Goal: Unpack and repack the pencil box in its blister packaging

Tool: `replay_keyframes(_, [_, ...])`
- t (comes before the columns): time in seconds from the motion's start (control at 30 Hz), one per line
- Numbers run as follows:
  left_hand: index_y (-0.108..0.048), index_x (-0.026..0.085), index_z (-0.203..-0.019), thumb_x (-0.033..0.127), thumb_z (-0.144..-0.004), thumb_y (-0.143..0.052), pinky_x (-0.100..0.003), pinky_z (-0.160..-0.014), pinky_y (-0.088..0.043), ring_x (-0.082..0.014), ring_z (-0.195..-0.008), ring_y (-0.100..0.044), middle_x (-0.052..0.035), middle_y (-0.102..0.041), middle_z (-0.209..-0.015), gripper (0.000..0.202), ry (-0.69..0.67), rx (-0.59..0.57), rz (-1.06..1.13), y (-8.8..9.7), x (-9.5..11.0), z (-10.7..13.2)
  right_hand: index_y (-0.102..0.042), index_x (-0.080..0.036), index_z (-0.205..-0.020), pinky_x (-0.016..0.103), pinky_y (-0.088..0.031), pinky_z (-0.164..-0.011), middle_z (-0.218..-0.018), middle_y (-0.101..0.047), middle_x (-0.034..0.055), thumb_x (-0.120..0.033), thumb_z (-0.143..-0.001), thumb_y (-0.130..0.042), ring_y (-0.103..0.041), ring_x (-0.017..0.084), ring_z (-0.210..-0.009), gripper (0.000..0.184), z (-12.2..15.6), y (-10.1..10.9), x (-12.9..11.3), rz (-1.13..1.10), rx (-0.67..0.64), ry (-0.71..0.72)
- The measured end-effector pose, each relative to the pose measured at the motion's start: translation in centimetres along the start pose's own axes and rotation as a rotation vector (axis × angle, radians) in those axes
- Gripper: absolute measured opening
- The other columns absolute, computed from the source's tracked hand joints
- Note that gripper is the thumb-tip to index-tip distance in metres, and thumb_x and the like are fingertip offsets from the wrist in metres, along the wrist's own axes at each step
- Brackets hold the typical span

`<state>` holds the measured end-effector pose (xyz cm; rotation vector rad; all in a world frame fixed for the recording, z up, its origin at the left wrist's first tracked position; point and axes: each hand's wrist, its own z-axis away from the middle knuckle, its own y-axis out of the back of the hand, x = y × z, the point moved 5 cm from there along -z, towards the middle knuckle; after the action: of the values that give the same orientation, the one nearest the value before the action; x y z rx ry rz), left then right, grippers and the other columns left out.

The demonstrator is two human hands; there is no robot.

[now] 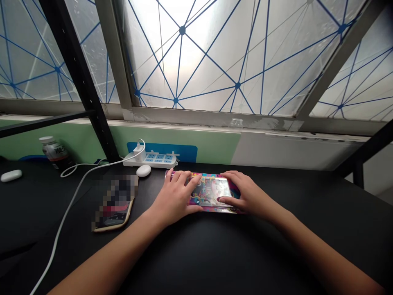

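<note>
Grasping the glossy case (211, 190), left hand (173, 194) at its nine o'clock, right hand (247, 191) at three, we could skid it by pressing unevenly.

The flat package (211, 191) is flashing magenta, turquoise and yellow around a shiny, silvery middle — its printed figures are showing in busy, mixed colours. The tabletop (196, 254) is staying plain black beneath it. The phone (123, 215) is showing a tan rim and a dark face with a reddish band, partly hidden by mosaic squares. The power strip (150, 159) is pairing white with pale-blue sockets, and the cable (66, 217) is running plain white. The wall (211, 147) is turning from mint green to grey-white, while the windowpane (208, 65) is carrying blue lines and dots.
</note>
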<state>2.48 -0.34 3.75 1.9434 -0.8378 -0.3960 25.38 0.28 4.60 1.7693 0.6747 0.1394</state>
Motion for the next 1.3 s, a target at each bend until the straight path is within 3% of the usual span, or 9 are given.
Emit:
replay_keyframes(0.13, [-0.038,0.024,-0.149,0.067,-0.074,-0.073,-0.061,-0.117,-0.012,-0.0345,-0.126,-0.048,-0.0150,-0.055,-0.135,0.093,-0.033,0.018,0.010,0.0,0.0,-0.1,-0.054,-0.021,-0.133,0.050,-0.047,-0.101,-0.127,-0.057,0.0145,-0.062,-0.074,-0.075,-0.054,0.033,-0.118,0.074,0.2,0.4,-0.1,0.005,0.068,0.001])
replay_keyframes(0.27, [-0.035,0.024,-0.150,0.065,-0.086,-0.062,-0.062,-0.118,-0.002,-0.0335,-0.130,-0.046,-0.0142,-0.055,-0.139,0.081,-0.015,0.079,0.007,0.9,-0.2,-0.3,-0.050,-0.023,-0.138,0.047,-0.050,-0.097,-0.124,-0.053,0.0135,-0.060,-0.070,-0.079,-0.054,0.033,-0.115,0.083,0.4,0.8,-0.6,0.015,0.122,0.031])
replay_keyframes(0.43, [-0.045,0.022,-0.142,0.049,-0.089,-0.067,-0.064,-0.118,0.004,-0.0331,-0.130,-0.049,-0.0130,-0.059,-0.138,0.063,0.006,0.178,-0.051,2.7,-0.1,-0.2,-0.060,-0.022,-0.123,0.044,-0.051,-0.085,-0.108,-0.060,0.0110,-0.053,-0.078,-0.076,-0.060,0.029,-0.095,0.057,1.0,2.0,-2.5,0.170,0.294,0.143])
replay_keyframes(0.57, [-0.059,0.022,-0.123,0.034,-0.091,-0.068,-0.062,-0.118,-0.013,-0.0260,-0.101,-0.065,-0.0058,-0.071,-0.110,0.035,-0.049,0.089,-0.115,2.4,0.7,-0.1,-0.060,-0.019,-0.108,0.039,-0.050,-0.078,-0.097,-0.065,0.0082,-0.036,-0.088,-0.070,-0.062,0.023,-0.084,0.028,1.3,1.4,-4.0,0.228,0.338,0.303])
replay_keyframes(0.67, [-0.060,0.019,-0.117,0.030,-0.090,-0.069,-0.056,-0.112,-0.032,-0.0259,-0.098,-0.066,-0.0067,-0.071,-0.109,0.030,-0.061,0.030,-0.129,1.9,1.3,-0.1,-0.057,-0.019,-0.107,0.039,-0.051,-0.078,-0.101,-0.069,0.0092,-0.030,-0.090,-0.067,-0.064,0.024,-0.086,0.023,1.3,0.4,-4.2,0.223,0.314,0.323])
replay_keyframes(0.8, [-0.062,0.018,-0.104,0.033,-0.093,-0.063,-0.045,-0.091,-0.050,-0.0271,-0.094,-0.068,-0.0082,-0.072,-0.101,0.018,-0.032,-0.053,-0.119,1.3,1.8,-0.1,-0.059,-0.019,-0.110,0.042,-0.053,-0.083,-0.107,-0.072,0.0103,-0.027,-0.093,-0.062,-0.067,0.027,-0.095,0.019,1.3,-0.8,-5.1,0.224,0.232,0.335])
replay_keyframes(0.9, [-0.063,0.019,-0.097,0.031,-0.094,-0.061,-0.041,-0.076,-0.052,-0.0275,-0.088,-0.068,-0.0068,-0.071,-0.093,0.013,-0.069,-0.143,-0.149,0.8,2.2,0.0,-0.063,-0.019,-0.103,0.040,-0.054,-0.082,-0.101,-0.074,0.0085,-0.021,-0.097,-0.053,-0.069,0.026,-0.095,0.012,1.3,-1.9,-6.4,0.224,0.139,0.368])
replay_keyframes(1.13, [-0.061,0.019,-0.120,0.045,-0.093,-0.061,-0.045,-0.094,-0.047,-0.0303,-0.109,-0.060,-0.0096,-0.069,-0.114,0.038,-0.088,-0.148,-0.047,0.6,1.8,-0.2,-0.053,-0.015,-0.137,0.052,-0.046,-0.105,-0.144,-0.056,0.0147,-0.027,-0.098,-0.053,-0.052,0.031,-0.132,0.041,1.4,-3.5,-7.5,0.242,0.007,0.364])
replay_keyframes(1.3, [-0.035,0.019,-0.152,0.075,-0.087,-0.049,-0.063,-0.113,-0.025,-0.0399,-0.144,-0.032,-0.0193,-0.039,-0.156,0.087,0.101,-0.235,0.001,-0.9,-0.3,0.1,-0.036,-0.017,-0.152,0.056,-0.033,-0.116,-0.159,-0.035,0.0126,-0.036,-0.095,-0.059,-0.030,0.032,-0.147,0.064,1.4,-4.6,-6.7,0.263,-0.110,0.350])
